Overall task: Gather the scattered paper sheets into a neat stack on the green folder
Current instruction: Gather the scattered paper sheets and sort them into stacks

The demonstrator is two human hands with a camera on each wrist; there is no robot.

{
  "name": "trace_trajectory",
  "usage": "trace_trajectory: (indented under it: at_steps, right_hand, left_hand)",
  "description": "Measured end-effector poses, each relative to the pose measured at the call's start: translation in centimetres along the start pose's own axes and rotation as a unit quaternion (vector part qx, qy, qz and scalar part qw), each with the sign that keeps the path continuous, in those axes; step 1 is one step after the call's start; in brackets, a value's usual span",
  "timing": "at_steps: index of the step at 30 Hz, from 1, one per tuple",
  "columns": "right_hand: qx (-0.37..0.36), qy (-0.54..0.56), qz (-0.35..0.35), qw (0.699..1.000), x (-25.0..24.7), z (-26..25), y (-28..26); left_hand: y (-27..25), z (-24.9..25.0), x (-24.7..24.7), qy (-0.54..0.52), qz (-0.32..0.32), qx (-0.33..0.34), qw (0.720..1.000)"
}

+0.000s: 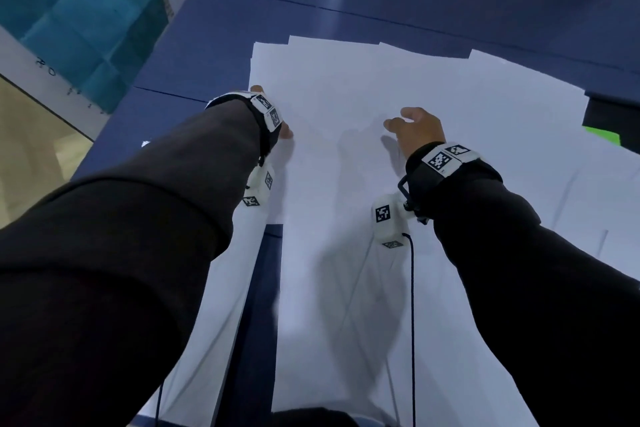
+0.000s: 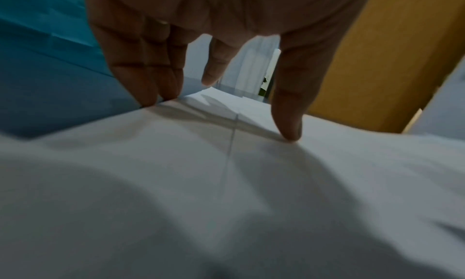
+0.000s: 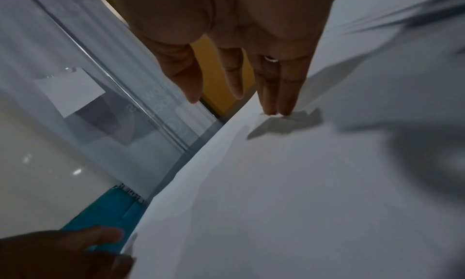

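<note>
Several white paper sheets (image 1: 381, 107) lie overlapped and fanned across the blue table. Only a small corner of the green folder (image 1: 601, 136) shows at the right edge, under the sheets. My left hand (image 1: 273, 114) rests at the left edge of the top sheets. In the left wrist view its straight fingers (image 2: 156, 80) touch the paper edge and the thumb presses the sheet (image 2: 226, 184). My right hand (image 1: 415, 128) is on the middle of the sheets. In the right wrist view two straight fingertips (image 3: 276, 108) press the paper (image 3: 302, 184).
The blue table (image 1: 277, 10) extends beyond the sheets. At the left are a teal panel (image 1: 79, 10) and pale floor. A dark object (image 1: 613, 114) lies by the folder at the right. A yellow surface (image 2: 377, 64) stands past the far edge.
</note>
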State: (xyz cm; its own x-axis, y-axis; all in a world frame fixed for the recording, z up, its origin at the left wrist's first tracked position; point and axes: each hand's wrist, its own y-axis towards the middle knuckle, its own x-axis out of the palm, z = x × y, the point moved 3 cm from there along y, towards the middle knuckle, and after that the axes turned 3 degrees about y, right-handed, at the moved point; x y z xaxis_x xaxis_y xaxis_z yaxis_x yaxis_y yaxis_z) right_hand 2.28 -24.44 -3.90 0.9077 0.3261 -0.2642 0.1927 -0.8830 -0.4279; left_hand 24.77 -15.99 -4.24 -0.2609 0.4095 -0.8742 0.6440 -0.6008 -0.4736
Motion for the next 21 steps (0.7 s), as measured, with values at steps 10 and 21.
trace_trajectory:
  at_steps: [10, 21]
  right_hand:
    - [0.028, 0.078, 0.04, 0.996, 0.1, 0.4, 1.8]
    - [0.047, 0.104, 0.008, 0.993, -0.2, 0.0, 1.1]
  left_hand:
    - [-1.6, 0.3, -1.3, 0.141, -0.004, 0.057, 0.988]
    - [-0.2, 0.2, -1.7, 0.056, -0.014, 0.052, 0.997]
